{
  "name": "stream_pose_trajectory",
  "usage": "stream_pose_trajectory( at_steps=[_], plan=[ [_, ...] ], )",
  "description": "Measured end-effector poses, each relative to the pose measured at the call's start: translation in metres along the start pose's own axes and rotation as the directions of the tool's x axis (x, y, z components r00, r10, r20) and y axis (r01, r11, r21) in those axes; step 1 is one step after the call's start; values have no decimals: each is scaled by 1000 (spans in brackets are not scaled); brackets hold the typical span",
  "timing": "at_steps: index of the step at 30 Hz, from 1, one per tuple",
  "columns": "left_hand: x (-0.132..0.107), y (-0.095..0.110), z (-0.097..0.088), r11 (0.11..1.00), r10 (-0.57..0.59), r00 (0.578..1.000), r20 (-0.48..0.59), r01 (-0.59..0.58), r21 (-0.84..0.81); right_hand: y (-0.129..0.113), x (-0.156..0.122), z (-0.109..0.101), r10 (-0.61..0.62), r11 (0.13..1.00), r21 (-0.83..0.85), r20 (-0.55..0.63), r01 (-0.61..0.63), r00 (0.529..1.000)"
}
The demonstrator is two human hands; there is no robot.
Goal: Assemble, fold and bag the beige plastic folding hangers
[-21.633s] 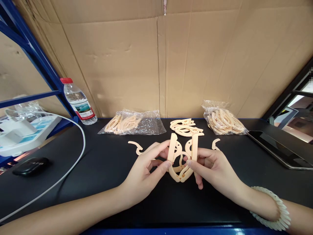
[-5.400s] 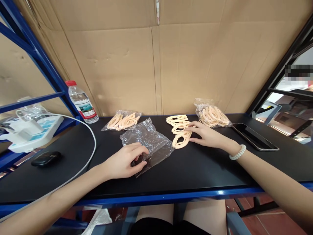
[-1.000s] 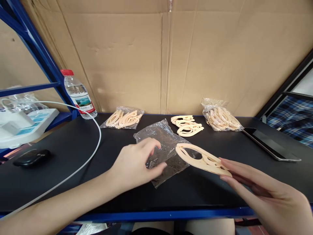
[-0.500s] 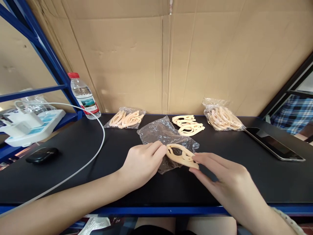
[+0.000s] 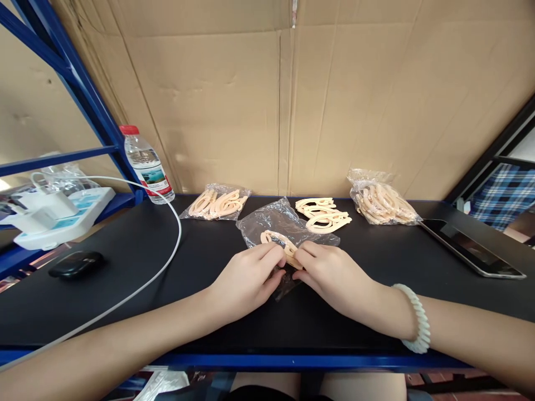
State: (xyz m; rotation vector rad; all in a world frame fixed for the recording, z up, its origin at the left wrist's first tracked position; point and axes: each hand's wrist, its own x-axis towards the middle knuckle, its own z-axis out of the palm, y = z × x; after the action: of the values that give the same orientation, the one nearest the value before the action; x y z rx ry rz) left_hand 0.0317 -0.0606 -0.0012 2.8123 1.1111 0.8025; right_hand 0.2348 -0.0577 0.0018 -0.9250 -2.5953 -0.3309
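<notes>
A beige folded plastic hanger (image 5: 276,239) lies over or within the clear plastic bag (image 5: 267,217); its far end reaches to the left and its near end is at my fingers. My right hand (image 5: 334,273), with a pale bracelet on the wrist, pinches that near end. My left hand (image 5: 248,278) is closed at the near edge of the bag, close to the right fingertips. What lies between its fingers is partly hidden, but the bag's film shows there. Just behind, more loose beige hangers (image 5: 324,216) lie in a small pile.
One filled bag of hangers (image 5: 217,201) lies back left, another filled bag (image 5: 380,200) back right. A tablet (image 5: 472,248) is at the right. At the left are a water bottle (image 5: 148,167), a white cable (image 5: 178,234), a black case (image 5: 76,264) and a power strip (image 5: 90,209).
My right hand has moved left with the hanger, which now reaches over or into the bag. Both hands are now close together; the left has hardly moved.
</notes>
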Motion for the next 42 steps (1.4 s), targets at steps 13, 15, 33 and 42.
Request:
stream_pose_trajectory(
  at_steps=[13,15,33,42],
  plan=[
    [-20,35,-4,945,274,961,29,-274,180,14,-9,22,-23,850,526,-14,27,1000],
    [-21,35,-3,940,277,960,39,-279,194,16,-14,18,-11,855,518,19,0,1000],
    [-27,38,-1,953,234,965,118,-252,166,5,-7,7,-145,981,143,83,133,986],
    [-27,35,0,966,199,953,227,-231,121,12,4,4,-166,979,135,120,150,979]
  ],
)
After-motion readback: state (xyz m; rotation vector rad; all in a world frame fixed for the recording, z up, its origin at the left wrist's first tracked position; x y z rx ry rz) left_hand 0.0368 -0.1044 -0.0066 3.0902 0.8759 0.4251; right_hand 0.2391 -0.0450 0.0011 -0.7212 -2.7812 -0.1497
